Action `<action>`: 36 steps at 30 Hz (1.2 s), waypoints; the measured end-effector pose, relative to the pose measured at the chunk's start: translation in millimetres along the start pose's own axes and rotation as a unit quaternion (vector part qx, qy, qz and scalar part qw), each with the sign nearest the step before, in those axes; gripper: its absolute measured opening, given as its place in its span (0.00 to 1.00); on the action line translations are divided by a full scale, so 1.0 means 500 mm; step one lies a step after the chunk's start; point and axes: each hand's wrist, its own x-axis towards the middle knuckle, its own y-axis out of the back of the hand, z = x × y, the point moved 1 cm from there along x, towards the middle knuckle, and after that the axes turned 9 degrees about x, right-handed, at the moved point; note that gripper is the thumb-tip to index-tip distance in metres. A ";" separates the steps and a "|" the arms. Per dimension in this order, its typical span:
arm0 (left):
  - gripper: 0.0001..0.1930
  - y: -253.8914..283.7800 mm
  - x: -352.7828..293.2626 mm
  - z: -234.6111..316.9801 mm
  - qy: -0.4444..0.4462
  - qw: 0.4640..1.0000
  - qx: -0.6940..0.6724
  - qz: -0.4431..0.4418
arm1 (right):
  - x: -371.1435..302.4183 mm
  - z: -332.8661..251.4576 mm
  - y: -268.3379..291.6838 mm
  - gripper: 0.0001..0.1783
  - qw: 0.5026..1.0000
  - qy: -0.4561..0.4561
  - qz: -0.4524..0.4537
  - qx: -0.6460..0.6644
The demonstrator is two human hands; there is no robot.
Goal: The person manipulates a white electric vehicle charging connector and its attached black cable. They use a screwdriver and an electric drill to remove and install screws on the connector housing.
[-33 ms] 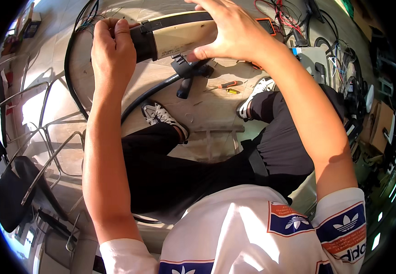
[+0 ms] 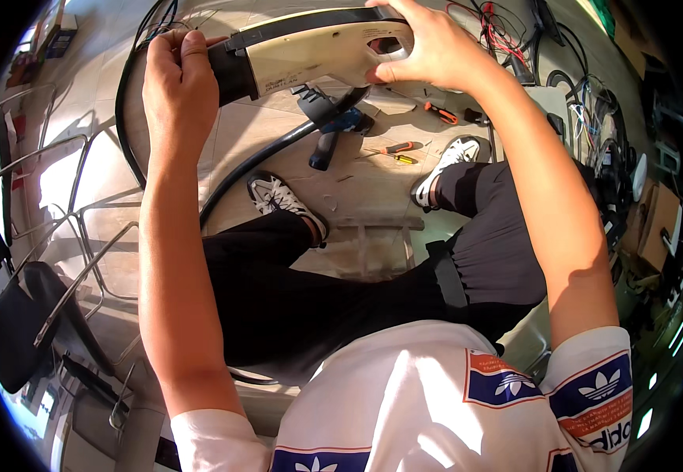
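Observation:
Held up in front of me is a cream-coloured charging gun (image 2: 310, 53) with a black strip along its top edge, a black nose at the left and an oval hole near its right end. My left hand (image 2: 180, 86) is closed at the black nose, thumb and fingers pinched together; what is between them is partly hidden. Around the right end, beside the hole, my right hand (image 2: 436, 51) grips with the thumb below and fingers above. Beneath the gun, a thick black cable (image 2: 267, 149) runs by a black ring-like fitting (image 2: 318, 108).
On the floor lie a cordless drill (image 2: 334, 138), screwdrivers (image 2: 398, 157) and an orange-handled tool (image 2: 441, 113). Red and black wires (image 2: 507, 39) tangle at the far right. Metal chair frames (image 2: 74, 212) stand at the left, my shoes (image 2: 282, 200) below the gun.
The charging gun and my left hand have shifted left. My right hand has moved right along the gun to its end, uncovering the oval hole and more of the cream body.

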 end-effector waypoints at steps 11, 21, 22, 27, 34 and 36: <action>0.15 0.102 0.070 -0.087 0.296 0.890 -0.314 -0.145 | -0.029 -0.008 -0.021 0.35 0.980 0.006 -0.175 0.094; 0.19 0.104 -0.014 -0.071 0.247 0.845 -0.463 -0.103 | -0.057 -0.046 -0.063 0.34 0.985 -0.029 -0.146 0.085; 0.19 0.104 -0.014 -0.071 0.251 0.845 -0.462 -0.094 | -0.054 -0.044 -0.066 0.34 0.986 -0.026 -0.144 0.081; 0.17 0.095 -0.010 -0.071 0.228 0.850 -0.463 -0.111 | -0.047 -0.043 -0.065 0.34 0.984 -0.004 -0.154 0.093; 0.13 0.035 -0.037 -0.008 0.121 0.900 -0.394 -0.144 | -0.069 -0.039 -0.040 0.53 0.976 0.017 -0.217 -0.014; 0.12 0.002 -0.049 0.003 0.106 0.909 -0.377 -0.144 | -0.083 -0.026 -0.036 0.56 0.972 -0.035 -0.230 -0.034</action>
